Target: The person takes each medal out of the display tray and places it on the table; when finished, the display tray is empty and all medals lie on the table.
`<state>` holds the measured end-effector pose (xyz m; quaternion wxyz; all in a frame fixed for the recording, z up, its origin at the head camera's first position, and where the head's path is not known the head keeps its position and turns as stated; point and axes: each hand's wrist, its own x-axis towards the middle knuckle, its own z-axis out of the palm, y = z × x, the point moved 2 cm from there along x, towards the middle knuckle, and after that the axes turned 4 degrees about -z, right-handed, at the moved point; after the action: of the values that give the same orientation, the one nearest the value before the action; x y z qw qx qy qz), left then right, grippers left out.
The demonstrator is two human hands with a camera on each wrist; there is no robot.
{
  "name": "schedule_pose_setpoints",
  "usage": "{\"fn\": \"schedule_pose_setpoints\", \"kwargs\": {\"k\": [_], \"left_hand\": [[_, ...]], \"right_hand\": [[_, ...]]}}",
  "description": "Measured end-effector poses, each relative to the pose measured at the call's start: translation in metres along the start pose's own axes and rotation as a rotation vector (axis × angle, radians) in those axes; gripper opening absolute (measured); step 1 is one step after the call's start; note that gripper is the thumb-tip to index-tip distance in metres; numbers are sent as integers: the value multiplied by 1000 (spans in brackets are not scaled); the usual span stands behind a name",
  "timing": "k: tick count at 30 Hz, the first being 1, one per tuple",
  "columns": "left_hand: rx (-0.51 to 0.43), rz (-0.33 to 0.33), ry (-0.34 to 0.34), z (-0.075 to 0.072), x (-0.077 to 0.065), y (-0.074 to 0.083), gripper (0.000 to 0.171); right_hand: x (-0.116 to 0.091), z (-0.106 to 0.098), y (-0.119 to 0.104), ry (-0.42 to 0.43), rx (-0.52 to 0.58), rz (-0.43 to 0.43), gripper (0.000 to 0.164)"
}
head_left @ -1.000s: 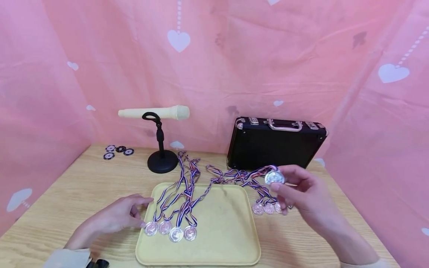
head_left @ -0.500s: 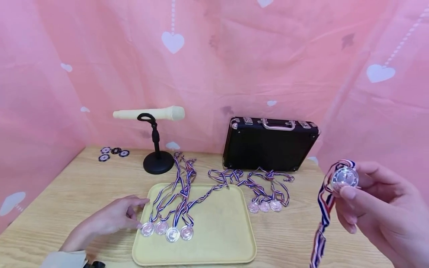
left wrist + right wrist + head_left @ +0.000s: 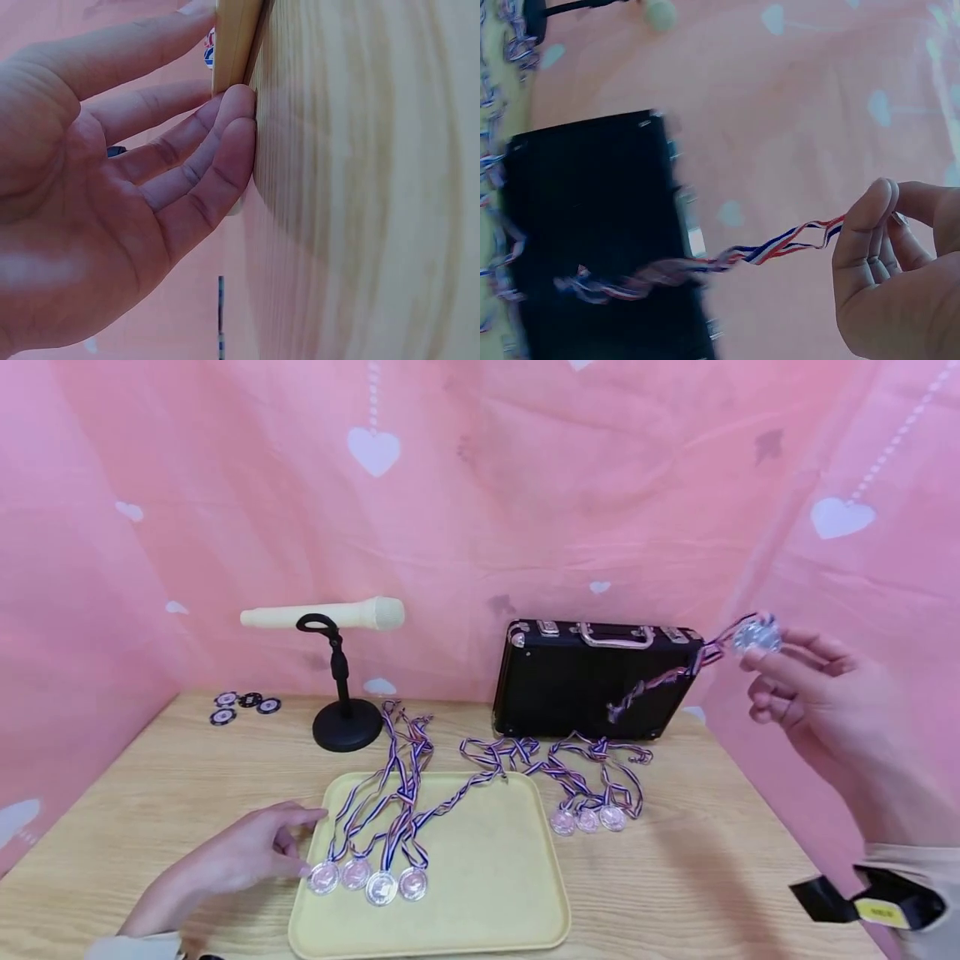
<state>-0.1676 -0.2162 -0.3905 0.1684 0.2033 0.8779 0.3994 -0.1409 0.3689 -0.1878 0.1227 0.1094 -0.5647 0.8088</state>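
High at the right of the head view, my right hand pinches a silver medal between thumb and fingers. The medal's striped ribbon trails out to the left through the air, in front of the black case. My left hand rests at the left rim of a yellow tray; in the left wrist view its fingertips touch the tray's side and the table. Several medals lie in a row on the tray's left part, their ribbons running back beyond it.
Right of the tray lie three more medals with tangled ribbons. Behind them stands a black case with a metal handle. A white microphone sits on a black stand. Several poker chips lie at the back left.
My right hand has carried the medal from above the right-hand medals out to the right, then upward; its ribbon now swings left. My left hand has stayed at the tray.
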Motion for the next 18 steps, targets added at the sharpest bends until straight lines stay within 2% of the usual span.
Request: {"fn": "schedule_pose_setpoints", "kwargs": {"k": [3, 7, 10, 13, 18], "left_hand": [[13, 6, 3, 0, 1, -1, 73], [0, 1, 0, 0, 2, 0, 73], [-15, 12, -10, 0, 2, 0, 74], [-7, 28, -13, 0, 0, 0, 74], [-10, 4, -15, -1, -1, -2, 73]], "right_hand": [[-9, -18, 35, 10, -181, 130, 28], [-34, -45, 99, -4, -527, 356, 23], [-53, -58, 137, -28, -664, 490, 25], [-64, -64, 160, -49, -710, 532, 38], [-67, -66, 172, -47, -767, 535, 43]]}}
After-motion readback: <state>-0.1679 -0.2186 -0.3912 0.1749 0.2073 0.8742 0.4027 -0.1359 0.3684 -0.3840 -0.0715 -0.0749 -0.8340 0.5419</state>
